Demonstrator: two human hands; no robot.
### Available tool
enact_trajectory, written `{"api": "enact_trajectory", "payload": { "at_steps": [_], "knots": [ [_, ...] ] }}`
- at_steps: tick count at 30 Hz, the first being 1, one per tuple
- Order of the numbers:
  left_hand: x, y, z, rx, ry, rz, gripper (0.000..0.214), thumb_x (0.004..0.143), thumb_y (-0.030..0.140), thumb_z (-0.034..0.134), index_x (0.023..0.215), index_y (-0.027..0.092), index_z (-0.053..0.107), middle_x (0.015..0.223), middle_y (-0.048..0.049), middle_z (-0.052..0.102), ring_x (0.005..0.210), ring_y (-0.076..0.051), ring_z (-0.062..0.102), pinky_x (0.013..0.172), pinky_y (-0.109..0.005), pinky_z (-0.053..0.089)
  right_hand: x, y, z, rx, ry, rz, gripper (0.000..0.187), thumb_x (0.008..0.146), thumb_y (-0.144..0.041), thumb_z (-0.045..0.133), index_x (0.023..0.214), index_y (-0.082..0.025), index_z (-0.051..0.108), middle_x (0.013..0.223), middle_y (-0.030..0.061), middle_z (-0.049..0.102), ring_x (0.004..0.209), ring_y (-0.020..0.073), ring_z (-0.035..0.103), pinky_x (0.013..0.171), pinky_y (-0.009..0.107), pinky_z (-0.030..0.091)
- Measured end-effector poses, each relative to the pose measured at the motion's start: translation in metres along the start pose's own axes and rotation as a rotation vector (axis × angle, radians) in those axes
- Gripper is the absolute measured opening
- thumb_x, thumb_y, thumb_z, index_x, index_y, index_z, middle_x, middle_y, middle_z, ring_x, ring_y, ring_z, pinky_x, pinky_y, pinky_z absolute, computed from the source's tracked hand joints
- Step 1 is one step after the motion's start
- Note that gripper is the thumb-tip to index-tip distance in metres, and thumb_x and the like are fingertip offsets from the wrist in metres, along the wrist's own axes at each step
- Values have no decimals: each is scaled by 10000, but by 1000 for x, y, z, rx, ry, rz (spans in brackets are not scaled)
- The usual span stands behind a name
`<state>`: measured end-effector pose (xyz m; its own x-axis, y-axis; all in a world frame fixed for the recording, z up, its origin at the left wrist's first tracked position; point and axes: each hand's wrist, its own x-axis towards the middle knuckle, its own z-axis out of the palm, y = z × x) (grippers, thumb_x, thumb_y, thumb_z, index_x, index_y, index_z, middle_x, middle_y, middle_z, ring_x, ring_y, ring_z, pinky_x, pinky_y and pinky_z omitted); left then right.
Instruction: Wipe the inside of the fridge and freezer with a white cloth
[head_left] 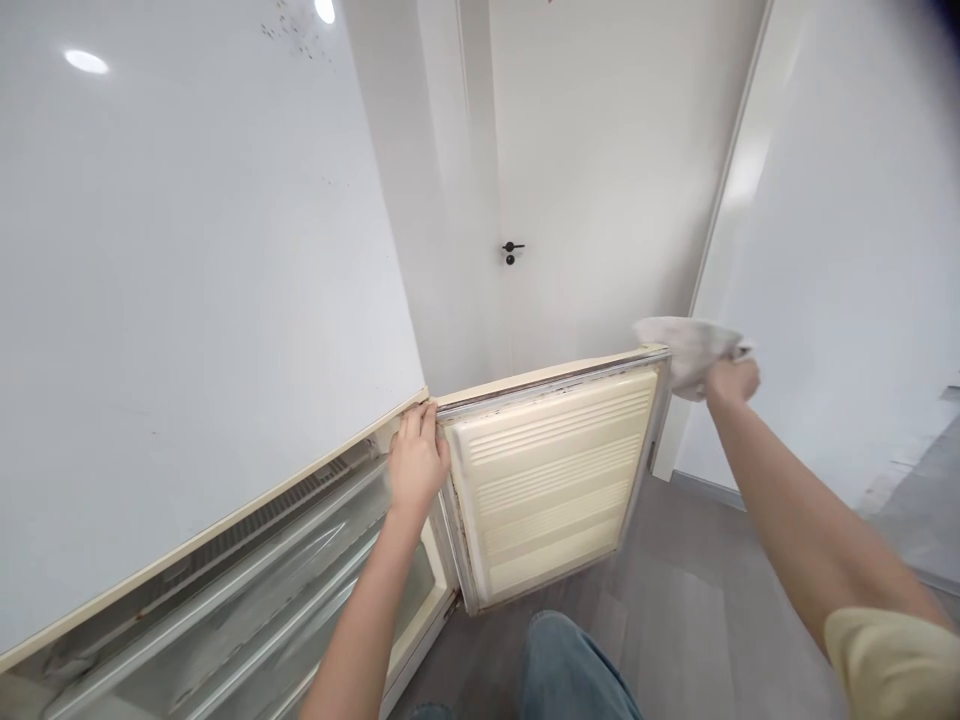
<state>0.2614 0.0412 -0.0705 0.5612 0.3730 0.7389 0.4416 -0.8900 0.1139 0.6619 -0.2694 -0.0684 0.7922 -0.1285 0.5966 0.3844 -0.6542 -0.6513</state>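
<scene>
Right hand (733, 380) presses cloth (686, 350) on open door's (551, 480) top corner.

Open ribbed cream plastic fridge door (551, 480) right of the fridge compartment (247, 590); I see my left hand (416, 460) at its hinge corner, right hand (731, 380) with crumpled white cloth (686, 350) on its far top corner; black-handled white room door (592, 180) behind.

Open door (551, 480) across the floor (690, 590)
</scene>
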Motion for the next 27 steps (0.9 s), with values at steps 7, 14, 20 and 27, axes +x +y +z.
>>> {"api": "enact_trajectory", "payload": {
  "at_steps": [7, 14, 20, 27],
  "knots": [
    [29, 16, -33, 82, -147, 45, 446, 847, 143, 334, 1215, 114, 584, 1225, -161, 686, 1054, -288, 668, 888, -428, 563, -75, -14, 8, 332, 271, 197, 567, 924, -304, 274, 1444, -87, 343, 1458, 187, 433, 1357, 291, 401, 1118, 427, 316],
    [68, 29, -30, 1, -224, 178, 455, 872, 172, 311, 1251, 156, 564, 1242, -118, 694, 1118, -232, 652, 966, -376, 525, -149, -56, 61, 371, 79, -120, 643, 887, -266, 298, 1503, -86, 255, 1584, 145, 197, 1473, 227, 144, 1192, 466, 162],
    [87, 22, 5, -19, -314, 224, 392, 877, 185, 326, 1090, 130, 650, 1153, -150, 724, 1108, -234, 654, 990, -374, 498, -198, -92, 79, 344, 36, -346, 669, 829, -194, 338, 1488, -90, 291, 1536, 198, 291, 1474, 287, 115, 1149, 588, 187],
    [85, 22, 7, -83, -377, 183, 401, 891, 214, 293, 959, 166, 686, 1047, -135, 759, 983, -242, 697, 882, -371, 532, -282, -149, 93, 366, -121, -609, 715, 784, -188, 372, 1490, -132, 275, 1515, 186, 337, 1467, 349, 117, 1106, 638, 235]
  ]
}}
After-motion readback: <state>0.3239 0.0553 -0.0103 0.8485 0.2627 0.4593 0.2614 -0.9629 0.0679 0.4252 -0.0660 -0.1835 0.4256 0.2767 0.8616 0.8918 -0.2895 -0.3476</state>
